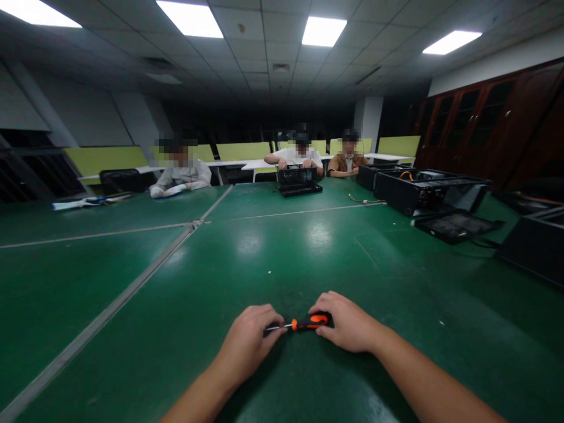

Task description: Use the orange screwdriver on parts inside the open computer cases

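Observation:
A screwdriver (304, 324) with a black and orange handle lies level between my two hands, just above or on the green table (273, 252); I cannot tell which. Its thin metal shaft points left. My left hand (254, 332) pinches the shaft between thumb and fingers, and the tip is partly hidden there. Around the rear end of the handle my right hand (346, 322) closes with thumb and fingertips.
Black computer cases (396, 191) and a dark panel (456, 226) lie at the right, with a cable (363, 201) beside them. Across the table sit three people; the middle person (304, 157) handles a black case (298, 179). Papers (83, 202) lie far left. A grey seam (132, 288) crosses the tabletop.

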Demonstrator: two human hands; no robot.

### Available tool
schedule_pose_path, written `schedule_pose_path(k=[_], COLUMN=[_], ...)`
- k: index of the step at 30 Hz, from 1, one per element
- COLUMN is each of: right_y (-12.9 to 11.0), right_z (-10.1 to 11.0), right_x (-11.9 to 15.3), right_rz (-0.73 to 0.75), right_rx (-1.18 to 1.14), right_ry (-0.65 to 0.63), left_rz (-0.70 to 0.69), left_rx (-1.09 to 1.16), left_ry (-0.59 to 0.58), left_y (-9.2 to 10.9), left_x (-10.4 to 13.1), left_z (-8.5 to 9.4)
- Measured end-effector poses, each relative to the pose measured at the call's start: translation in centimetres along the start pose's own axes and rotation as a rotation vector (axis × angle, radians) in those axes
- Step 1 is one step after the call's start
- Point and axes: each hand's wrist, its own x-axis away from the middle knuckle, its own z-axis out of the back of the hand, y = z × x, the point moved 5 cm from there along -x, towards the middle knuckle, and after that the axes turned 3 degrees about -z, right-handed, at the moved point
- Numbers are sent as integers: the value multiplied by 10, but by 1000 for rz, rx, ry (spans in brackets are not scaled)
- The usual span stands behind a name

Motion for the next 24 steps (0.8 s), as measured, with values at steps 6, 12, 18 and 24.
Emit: schedule_pose_path(k=[6,12,18,24], right_y=[1,-2,-2,-2], right_z=[0,0,0,1], right_x=[0,-1,0,0], right_rz=[-4,1,4,16], right_rx=[-1,2,-3,-6], right_ry=[2,-7,2,2], left_rz=[-6,-14,6,11], left_rx=[-16,-42,-89,-21], left_ry=[-18,-30,-60,-38], left_y=[2,4,5,0], left_x=[0,0,-2,0], left_z=[-2,-2,-3,-2])
